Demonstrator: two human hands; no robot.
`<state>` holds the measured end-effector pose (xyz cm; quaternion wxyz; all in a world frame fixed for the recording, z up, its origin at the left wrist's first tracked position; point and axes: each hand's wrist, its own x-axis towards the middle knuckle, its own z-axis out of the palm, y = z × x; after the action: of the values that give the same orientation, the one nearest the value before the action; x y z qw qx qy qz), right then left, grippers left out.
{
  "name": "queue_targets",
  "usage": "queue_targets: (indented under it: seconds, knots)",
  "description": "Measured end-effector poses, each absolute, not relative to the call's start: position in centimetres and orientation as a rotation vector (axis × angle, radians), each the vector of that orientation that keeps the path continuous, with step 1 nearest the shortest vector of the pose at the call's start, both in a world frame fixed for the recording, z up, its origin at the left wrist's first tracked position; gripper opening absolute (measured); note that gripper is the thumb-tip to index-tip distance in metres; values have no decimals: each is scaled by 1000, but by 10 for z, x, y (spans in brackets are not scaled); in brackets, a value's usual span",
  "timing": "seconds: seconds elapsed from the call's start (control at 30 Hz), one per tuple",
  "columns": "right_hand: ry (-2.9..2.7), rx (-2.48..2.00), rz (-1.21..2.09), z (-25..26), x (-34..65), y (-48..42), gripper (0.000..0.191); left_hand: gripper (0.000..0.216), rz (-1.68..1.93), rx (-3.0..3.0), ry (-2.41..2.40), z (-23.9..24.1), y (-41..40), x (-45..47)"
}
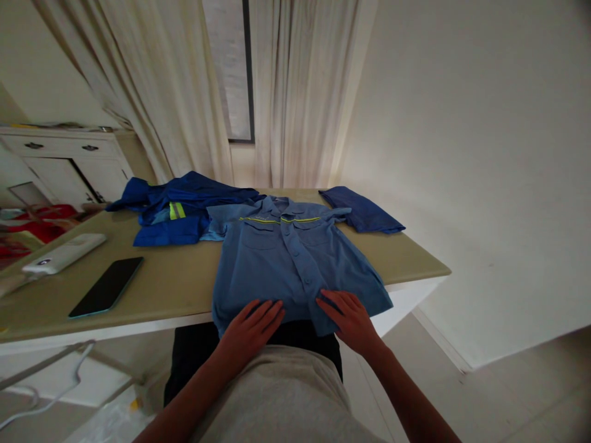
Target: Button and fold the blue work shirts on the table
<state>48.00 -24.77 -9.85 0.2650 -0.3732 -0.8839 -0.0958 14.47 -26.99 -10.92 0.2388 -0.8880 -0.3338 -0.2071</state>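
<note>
A blue short-sleeved button-up shirt point(258, 264) with a yellow stripe across the chest lies spread front side up, its collar pointing away from me. Its lower hem hangs over the table's near edge. My left hand point(256, 323) rests flat on the hem, left of the button placket, fingers stretched out. On the right of the placket, my right hand point(344, 311) lies on the hem with its fingers extended. Neither hand grips the cloth.
Darker blue garments point(184, 197), one with a reflective strip, lie heaped at the back left of the table point(184, 283). A folded navy garment point(362, 209) lies at the back right. A phone point(108, 286) and a white device point(67, 252) sit on the left.
</note>
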Motion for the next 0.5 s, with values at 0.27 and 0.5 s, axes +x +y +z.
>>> queue_targets:
  seconds: [0.27,0.5]
  knots:
    - [-2283,-1042,-109,-75,479,-258,51,43,-913,-2603,-935,-95,-262,174]
    - [-2348,-933,35,-57,465,-246,44,35,-802,-2696,-1273,-44,-201,184]
